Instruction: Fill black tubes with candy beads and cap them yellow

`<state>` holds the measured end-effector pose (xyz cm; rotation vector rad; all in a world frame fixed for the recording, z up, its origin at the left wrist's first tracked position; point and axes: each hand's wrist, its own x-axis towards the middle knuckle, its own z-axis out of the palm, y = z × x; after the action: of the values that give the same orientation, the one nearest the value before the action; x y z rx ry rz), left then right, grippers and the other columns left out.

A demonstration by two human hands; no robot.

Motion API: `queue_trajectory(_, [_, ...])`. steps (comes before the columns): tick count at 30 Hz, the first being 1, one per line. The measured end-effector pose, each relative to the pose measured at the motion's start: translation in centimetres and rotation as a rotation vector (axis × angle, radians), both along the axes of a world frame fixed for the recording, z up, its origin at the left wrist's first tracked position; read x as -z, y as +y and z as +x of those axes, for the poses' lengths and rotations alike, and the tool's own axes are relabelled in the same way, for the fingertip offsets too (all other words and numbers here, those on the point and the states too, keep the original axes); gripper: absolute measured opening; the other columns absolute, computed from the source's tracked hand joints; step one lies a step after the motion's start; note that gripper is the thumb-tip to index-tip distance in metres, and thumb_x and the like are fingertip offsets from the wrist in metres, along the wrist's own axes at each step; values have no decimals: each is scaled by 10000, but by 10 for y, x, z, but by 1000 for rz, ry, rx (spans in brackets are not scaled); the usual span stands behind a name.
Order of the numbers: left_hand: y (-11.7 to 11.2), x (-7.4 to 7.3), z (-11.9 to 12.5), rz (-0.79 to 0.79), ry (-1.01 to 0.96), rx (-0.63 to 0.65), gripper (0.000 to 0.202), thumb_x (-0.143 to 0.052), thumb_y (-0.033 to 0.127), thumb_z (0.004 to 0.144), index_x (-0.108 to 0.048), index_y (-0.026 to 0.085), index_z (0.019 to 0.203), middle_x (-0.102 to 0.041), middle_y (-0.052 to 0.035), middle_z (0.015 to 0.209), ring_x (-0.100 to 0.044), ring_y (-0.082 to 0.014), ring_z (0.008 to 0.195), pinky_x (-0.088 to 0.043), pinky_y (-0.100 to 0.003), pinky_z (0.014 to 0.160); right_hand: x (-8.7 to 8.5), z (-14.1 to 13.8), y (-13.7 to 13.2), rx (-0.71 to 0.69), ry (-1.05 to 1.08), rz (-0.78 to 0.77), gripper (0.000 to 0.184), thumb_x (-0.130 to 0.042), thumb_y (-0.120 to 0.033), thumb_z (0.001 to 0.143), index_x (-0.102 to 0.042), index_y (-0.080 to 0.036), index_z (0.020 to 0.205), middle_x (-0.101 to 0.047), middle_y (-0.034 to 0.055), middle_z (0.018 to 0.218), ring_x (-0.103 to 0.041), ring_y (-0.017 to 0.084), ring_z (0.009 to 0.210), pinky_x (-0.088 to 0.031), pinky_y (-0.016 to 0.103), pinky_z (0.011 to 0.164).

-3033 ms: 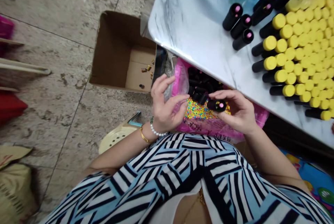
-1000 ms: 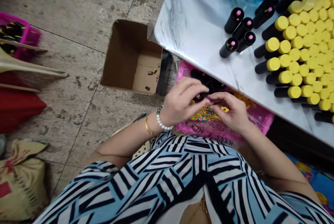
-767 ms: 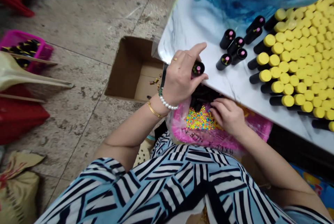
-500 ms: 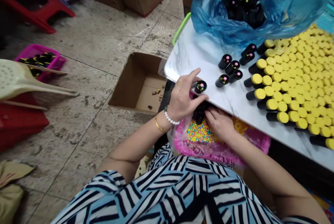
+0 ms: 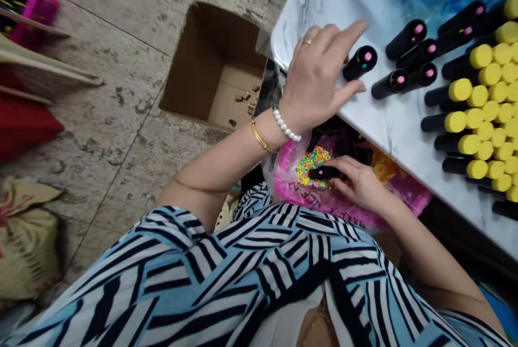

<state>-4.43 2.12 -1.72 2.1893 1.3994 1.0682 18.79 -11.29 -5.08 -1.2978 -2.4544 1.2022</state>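
My left hand [image 5: 319, 74] reaches onto the white marble table [image 5: 376, 115], its thumb and fingers loosely around a black tube with a pink end [image 5: 360, 62] that stands beside other black tubes [image 5: 407, 39]. Whether it still grips the tube is unclear. My right hand [image 5: 358, 185] is below the table edge, over a pink bag [image 5: 343, 206] in my lap, closed on another black tube with a pink end [image 5: 322, 172]. Small multicoloured beads [image 5: 309, 163] lie in the bag with more black tubes.
Rows of black tubes with yellow caps [image 5: 481, 115] fill the table's right side. An open cardboard box [image 5: 214, 69] with a few small bits sits on the stone floor to the left. A pink basket [image 5: 22, 4], a red stool and a sack lie further left.
My left hand carried its black tube further onto the table, beside the uncapped tubes. My right hand picked a black tube out of the pink bag. The camera tilted down.
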Motion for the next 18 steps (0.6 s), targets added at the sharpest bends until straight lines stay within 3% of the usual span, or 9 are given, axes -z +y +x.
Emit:
queue_trajectory(3, [-34, 8, -8, 35, -122, 24, 579, -610, 559, 977, -530, 245, 1457, -647, -54, 1167, -621, -258, 1177, -467, -496, 1114, -7, 8, -12, 113, 101, -160, 543, -648, -199, 922, -539, -270, 1450, -692, 63, 1199, -699, 200, 997, -592, 350, 859])
queue_trajectory(5, [-67, 21, -14, 63, -145, 80, 466, -636, 501, 975, -609, 236, 1357, -680, -61, 1146, -643, -251, 1121, -507, -479, 1049, -10, 11, -16, 141, 110, -151, 518, -664, -218, 918, -569, -270, 1425, -685, 60, 1185, -686, 207, 1020, -586, 360, 877])
queue_trajectory(8, [-114, 44, -25, 71, -67, 210, 298, -708, 394, 932, -706, 222, 1176, -722, -61, 1029, -660, -244, 1040, -540, -445, 948, -10, 8, -15, 57, 20, 30, 396, -639, -172, 903, -653, -237, 1294, -666, 87, 1175, -640, 256, 1091, -553, 436, 975])
queue_trajectory(11, [-144, 62, -36, 70, 26, 274, 218, -731, 289, 902, -730, 246, 1116, -741, -51, 1040, -654, -253, 1092, -529, -449, 967, -5, -6, -6, -35, -150, 258, 361, -561, -134, 938, -648, -199, 1282, -656, 138, 1225, -572, 311, 1136, -519, 483, 991])
queue_trajectory(15, [-156, 68, -49, 37, 16, 46, 326, -778, 255, 837, -741, 245, 1160, -629, -113, 1344, -573, -309, 1278, -492, -508, 1063, 10, -34, 3, -264, -258, 361, 286, -454, -172, 1026, -694, -170, 1182, -694, 152, 1107, -548, 301, 1026, -511, 450, 918])
queue_trajectory(18, [-158, 67, -53, -98, -58, -52, 308, -728, 238, 867, -745, 217, 1174, -592, -131, 1320, -592, -274, 1239, -537, -448, 1011, 22, -46, 2, -345, -169, 282, 281, -468, -135, 1013, -704, -152, 1165, -711, 145, 1101, -583, 276, 1025, -530, 413, 901])
